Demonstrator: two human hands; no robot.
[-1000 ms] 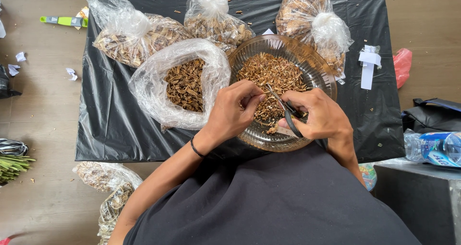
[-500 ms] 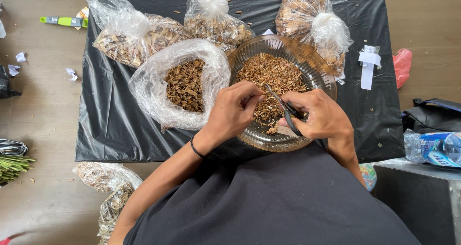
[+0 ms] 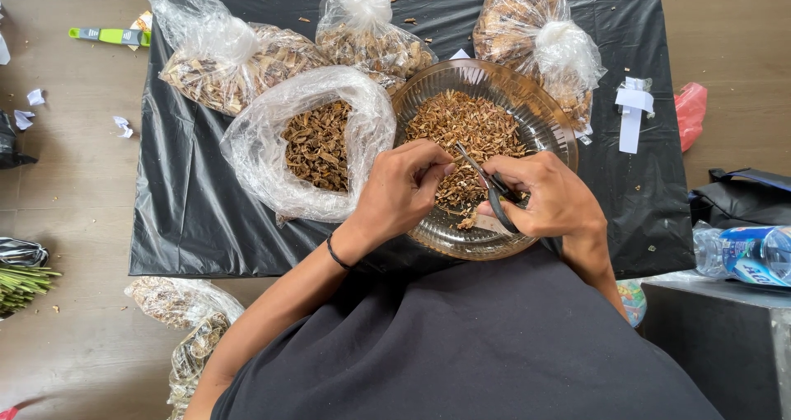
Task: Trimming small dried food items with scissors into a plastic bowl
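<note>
A clear glass bowl [image 3: 544, 111] holds brown dried plant pieces [image 3: 461, 123]. Over its near side, my right hand [image 3: 548, 198] grips small black scissors [image 3: 486, 185], blades pointing up and left. My left hand [image 3: 404, 185] pinches a small dried piece between thumb and fingers right at the blades; the piece itself is mostly hidden. A dark band circles my left wrist. Just left of the bowl stands an open plastic bag [image 3: 264, 140] with darker dried pieces [image 3: 317, 144] inside.
A black plastic sheet [image 3: 189, 214] covers the floor area under everything. Three knotted bags of dried material [image 3: 239, 62] [image 3: 371, 37] [image 3: 535, 33] lie behind the bowl. A green tool [image 3: 111, 35] lies at far left, a plastic bottle [image 3: 746, 251] at right, more bags [image 3: 185, 321] near my left elbow.
Both hands stay over the bowl's near side; the fingers shift only slightly around the scissors. Nothing else has moved.
</note>
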